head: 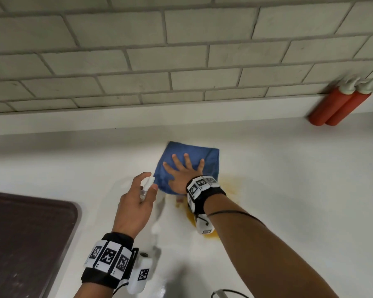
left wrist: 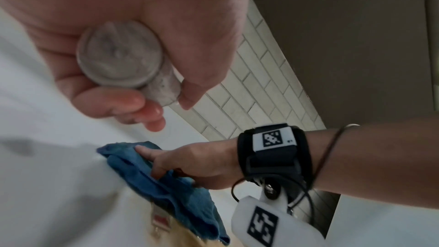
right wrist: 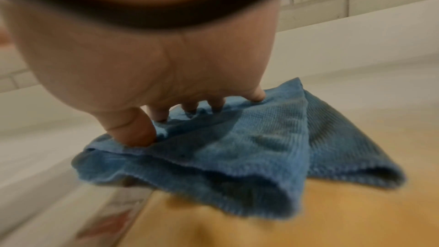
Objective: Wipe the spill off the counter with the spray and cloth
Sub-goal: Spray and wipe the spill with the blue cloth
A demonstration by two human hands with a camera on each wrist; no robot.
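— Both hands are busy: right hand (head: 182, 172) presses flat, fingers spread, on the cloth (head: 190, 157); left hand (head: 136, 203) is curled round the spray bottle (head: 147, 186).

— And the tabletop (head: 289, 190)?

— Its yellow spill (head: 228, 186) lies partly under the cloth's near edge. She should probably drag the cloth back over it with even pressure, folding to a clean face.
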